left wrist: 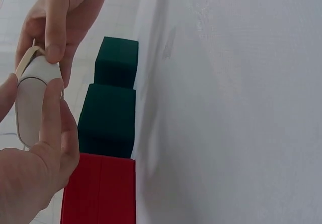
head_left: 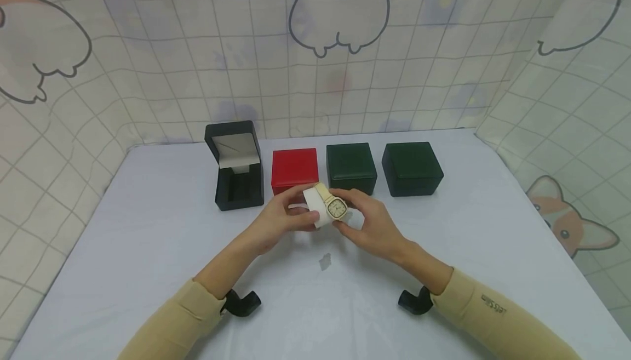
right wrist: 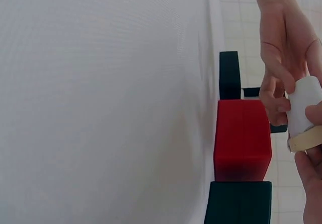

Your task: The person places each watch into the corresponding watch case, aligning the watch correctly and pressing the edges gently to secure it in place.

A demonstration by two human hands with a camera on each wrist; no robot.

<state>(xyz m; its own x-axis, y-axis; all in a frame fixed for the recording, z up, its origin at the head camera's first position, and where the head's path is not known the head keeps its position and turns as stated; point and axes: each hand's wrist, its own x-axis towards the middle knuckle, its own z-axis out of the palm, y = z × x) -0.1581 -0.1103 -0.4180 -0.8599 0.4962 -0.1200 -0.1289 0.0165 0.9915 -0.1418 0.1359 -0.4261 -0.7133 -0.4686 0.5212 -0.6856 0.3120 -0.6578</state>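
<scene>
Above the table, both hands hold a wristwatch (head_left: pixel 337 207) with a pale cream strap and a squarish face, set around a white watch pillow (head_left: pixel 313 201). My left hand (head_left: pixel 277 220) grips the pillow's left end between thumb and fingers. On the other side, my right hand (head_left: pixel 372 226) pinches the watch near its case. In the left wrist view, the pillow's smooth end (left wrist: pixel 31 108) lies between the left fingers. The right wrist view shows the cream strap (right wrist: pixel 308 139) beside the white pillow (right wrist: pixel 303 103); part of the strap is hidden by fingers.
Behind the hands, an open black watch box (head_left: pixel 240 187) with a pale lid lining stands at the left. A closed red box (head_left: pixel 294 167) and two closed dark green boxes (head_left: pixel 351 161), (head_left: pixel 411 163) line up beside it. A white cloth (head_left: pixel 315 305) covers the table.
</scene>
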